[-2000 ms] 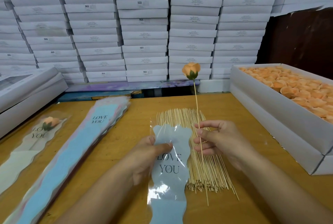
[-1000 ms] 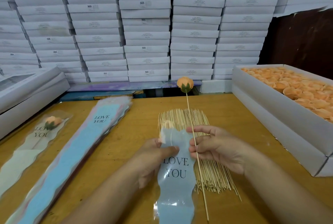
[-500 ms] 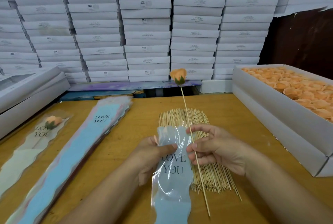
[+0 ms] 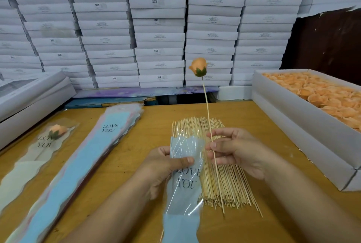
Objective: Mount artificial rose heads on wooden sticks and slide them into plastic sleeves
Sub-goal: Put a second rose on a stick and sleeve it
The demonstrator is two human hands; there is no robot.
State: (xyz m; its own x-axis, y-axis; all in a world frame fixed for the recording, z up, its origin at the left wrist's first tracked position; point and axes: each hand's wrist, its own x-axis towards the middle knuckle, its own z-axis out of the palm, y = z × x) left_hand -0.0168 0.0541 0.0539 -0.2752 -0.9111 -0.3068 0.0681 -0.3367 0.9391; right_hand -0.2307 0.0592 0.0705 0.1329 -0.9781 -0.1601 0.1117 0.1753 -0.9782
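Down at center frame, your left hand [image 4: 166,166] pinches the plastic sleeve [image 4: 184,182] near its top, thumb over the film, while your right hand [image 4: 234,151] has its grip clamped on the stick [image 4: 214,156], rose head [image 4: 198,67] way up top. Honestly the risk is that the sleeve mouth looks flat, so the stick tip could snag or poke through the film. The loose sticks [image 4: 224,180] on the table [image 4: 136,145] could scatter too.

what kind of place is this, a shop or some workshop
Most likely a small packing workshop for gift flowers, not a shop. A wall of stacked white boxes fills the back, an open box of loose orange rose heads sits at the right, and a pile of printed sleeves lies on the table.
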